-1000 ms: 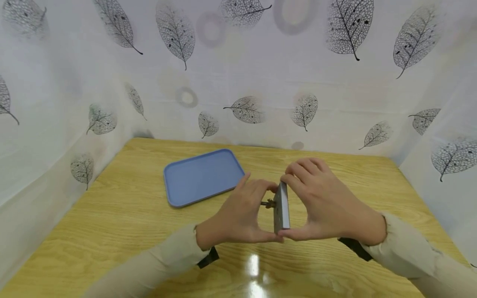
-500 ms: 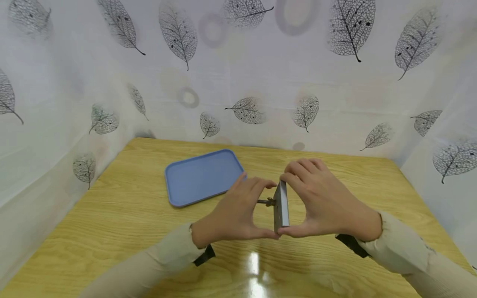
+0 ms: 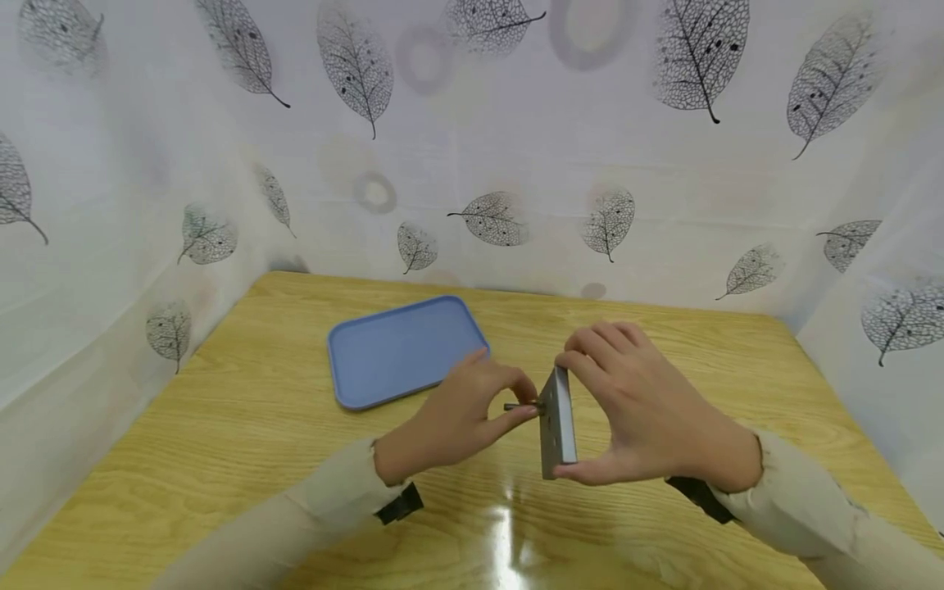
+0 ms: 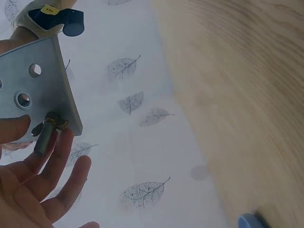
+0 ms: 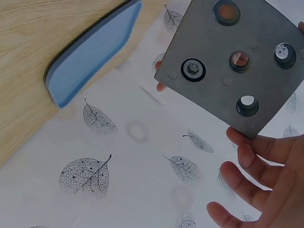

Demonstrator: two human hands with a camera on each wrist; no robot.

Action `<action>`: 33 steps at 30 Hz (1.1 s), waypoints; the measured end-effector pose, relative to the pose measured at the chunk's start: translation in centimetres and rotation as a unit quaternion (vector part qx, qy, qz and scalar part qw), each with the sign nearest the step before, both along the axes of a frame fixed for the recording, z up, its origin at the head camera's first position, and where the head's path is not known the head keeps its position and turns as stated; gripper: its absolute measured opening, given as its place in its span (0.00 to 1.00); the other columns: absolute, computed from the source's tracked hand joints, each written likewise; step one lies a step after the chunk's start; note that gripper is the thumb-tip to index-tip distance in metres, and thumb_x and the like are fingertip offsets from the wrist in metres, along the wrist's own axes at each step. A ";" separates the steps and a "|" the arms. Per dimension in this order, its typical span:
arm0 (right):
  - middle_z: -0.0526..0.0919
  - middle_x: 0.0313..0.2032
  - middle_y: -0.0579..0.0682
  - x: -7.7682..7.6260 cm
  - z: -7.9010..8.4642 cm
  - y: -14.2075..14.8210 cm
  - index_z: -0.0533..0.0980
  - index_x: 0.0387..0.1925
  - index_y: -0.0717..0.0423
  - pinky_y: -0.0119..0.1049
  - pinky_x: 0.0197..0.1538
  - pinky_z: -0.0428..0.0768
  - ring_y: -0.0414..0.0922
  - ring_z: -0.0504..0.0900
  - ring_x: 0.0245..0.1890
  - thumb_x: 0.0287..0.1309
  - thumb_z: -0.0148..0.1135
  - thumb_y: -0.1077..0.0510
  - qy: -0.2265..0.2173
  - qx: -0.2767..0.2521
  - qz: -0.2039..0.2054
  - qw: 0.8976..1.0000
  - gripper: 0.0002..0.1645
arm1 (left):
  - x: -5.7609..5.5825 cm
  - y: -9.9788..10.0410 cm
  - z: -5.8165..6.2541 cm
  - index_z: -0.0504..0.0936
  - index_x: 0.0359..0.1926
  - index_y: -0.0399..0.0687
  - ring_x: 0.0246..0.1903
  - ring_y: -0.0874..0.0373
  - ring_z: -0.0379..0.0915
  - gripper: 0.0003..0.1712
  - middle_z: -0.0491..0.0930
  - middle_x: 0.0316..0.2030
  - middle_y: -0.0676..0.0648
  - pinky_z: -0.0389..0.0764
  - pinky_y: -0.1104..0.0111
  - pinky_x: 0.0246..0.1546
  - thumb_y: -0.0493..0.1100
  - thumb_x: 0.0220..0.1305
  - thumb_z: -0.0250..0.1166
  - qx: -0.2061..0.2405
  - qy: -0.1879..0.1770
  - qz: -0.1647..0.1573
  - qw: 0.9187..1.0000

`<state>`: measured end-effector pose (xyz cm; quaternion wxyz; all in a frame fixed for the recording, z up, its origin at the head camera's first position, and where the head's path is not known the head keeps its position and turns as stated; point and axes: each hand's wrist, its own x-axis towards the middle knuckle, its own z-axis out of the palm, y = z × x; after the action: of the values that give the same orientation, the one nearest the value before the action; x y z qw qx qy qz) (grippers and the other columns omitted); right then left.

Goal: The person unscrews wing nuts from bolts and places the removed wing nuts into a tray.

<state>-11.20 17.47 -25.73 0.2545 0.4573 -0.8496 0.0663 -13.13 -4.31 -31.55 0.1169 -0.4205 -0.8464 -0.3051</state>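
Observation:
A square grey metal plate [image 3: 558,426] with several round holes stands on edge above the table. My right hand [image 3: 642,401] grips it across two opposite edges, fingers at the top and thumb underneath. Through one hole runs a bolt [image 4: 43,140], its hex-socket head [image 5: 192,69] recessed on the face toward the right hand. On its threaded end, against the plate's other face, sits a wing nut [image 4: 61,123]. My left hand [image 3: 450,414] pinches the wing nut with thumb and index finger; the other fingers spread below the bolt in the left wrist view.
A blue tray [image 3: 401,348] lies on the wooden table [image 3: 258,442], behind and left of the hands. Leaf-printed cloth [image 3: 310,164] hangs along the back and both sides of the table.
The left thumb and fingers have left the plate's edges and come together on the wing nut. The right hand keeps its grip, with the plate slightly lower.

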 end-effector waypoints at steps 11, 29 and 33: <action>0.72 0.38 0.48 0.1 0.1 -0.2 0.74 0.40 0.56 0.45 0.47 0.68 0.45 0.69 0.41 0.18 0.70 0.23 0.001 -0.003 -0.001 1.000 0.52 | -0.2 0.7 -0.2 0.78 0.32 0.52 0.29 0.70 0.77 0.04 0.82 0.27 0.57 0.71 0.60 0.55 0.45 0.62 0.61 0.051 -0.060 -0.021 0.997; 0.74 0.40 0.49 -0.3 0.4 0.3 0.74 0.40 0.56 0.48 0.48 0.69 0.47 0.72 0.43 0.28 0.63 0.20 -0.012 -0.016 -0.004 1.000 0.50 | -0.2 0.7 -0.1 0.76 0.41 0.52 0.36 0.67 0.80 0.13 0.83 0.35 0.57 0.65 0.50 0.64 0.45 0.56 0.68 -0.013 0.042 -0.016 0.999; 0.74 0.40 0.48 -0.3 0.5 0.2 0.75 0.40 0.56 0.48 0.48 0.69 0.47 0.72 0.43 0.30 0.61 0.20 -0.017 -0.021 -0.002 1.000 0.48 | -0.1 0.8 -0.2 0.75 0.37 0.50 0.34 0.67 0.81 0.14 0.84 0.33 0.57 0.69 0.52 0.62 0.44 0.53 0.71 -0.018 0.120 -0.003 0.993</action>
<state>-11.52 17.66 -25.23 0.2496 0.4488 -0.8531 0.0918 -13.24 -3.55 -31.80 0.2094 -0.4587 -0.8304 -0.2371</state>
